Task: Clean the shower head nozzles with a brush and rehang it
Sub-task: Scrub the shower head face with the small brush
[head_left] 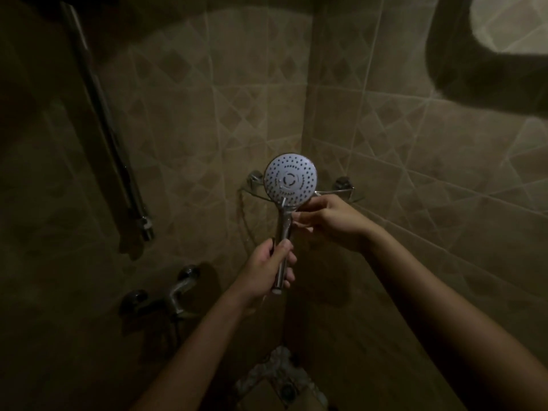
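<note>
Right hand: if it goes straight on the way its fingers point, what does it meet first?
The shower head, at the neck just under its white face. The right hand looks nearly on it, though contact is unclear in this dark view.

The shot is dim, brownish and grainy. The only bright patch is on the wall (510,22) at the top right, with a broad curved shadow under it. The shower head (290,179) shows a pale face that stands out against the gloom, and thin highlights run down the chrome rail (103,120). The corners fall to near black. The wide lens bows the tile lines, and the floor (275,381) at the bottom edge is soft.
</note>
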Available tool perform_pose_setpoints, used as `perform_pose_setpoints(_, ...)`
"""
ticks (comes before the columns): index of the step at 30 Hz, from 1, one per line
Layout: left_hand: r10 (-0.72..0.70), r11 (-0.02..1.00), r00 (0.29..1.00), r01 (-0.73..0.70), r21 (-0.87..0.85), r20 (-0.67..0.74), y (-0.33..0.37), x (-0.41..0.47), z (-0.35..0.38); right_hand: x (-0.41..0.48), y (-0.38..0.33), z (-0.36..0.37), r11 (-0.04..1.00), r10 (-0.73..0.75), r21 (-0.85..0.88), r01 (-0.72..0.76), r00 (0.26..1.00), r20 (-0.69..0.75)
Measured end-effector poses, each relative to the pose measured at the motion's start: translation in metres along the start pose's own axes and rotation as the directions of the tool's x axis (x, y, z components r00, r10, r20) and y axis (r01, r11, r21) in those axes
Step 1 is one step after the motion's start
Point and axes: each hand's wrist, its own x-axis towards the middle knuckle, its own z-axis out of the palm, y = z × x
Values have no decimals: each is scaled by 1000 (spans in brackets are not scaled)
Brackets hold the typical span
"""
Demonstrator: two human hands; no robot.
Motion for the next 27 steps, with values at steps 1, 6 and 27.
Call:
perform_pose_setpoints(1,6,1000,1000,-6,1,-2,0,5,-10,11,-2,0,997,-2,-80,3,1000,8)
perform_pose_setpoints(6,10,1000,1000,-10,4,-15,-6,34,-53,73,-4,-8,973,-94,-231,17,940,-328)
perform_pose_setpoints(27,-76,996,997,76,-37,6,-30,115,-114,217,27,-58,590,-35,-662,-462,805,-593)
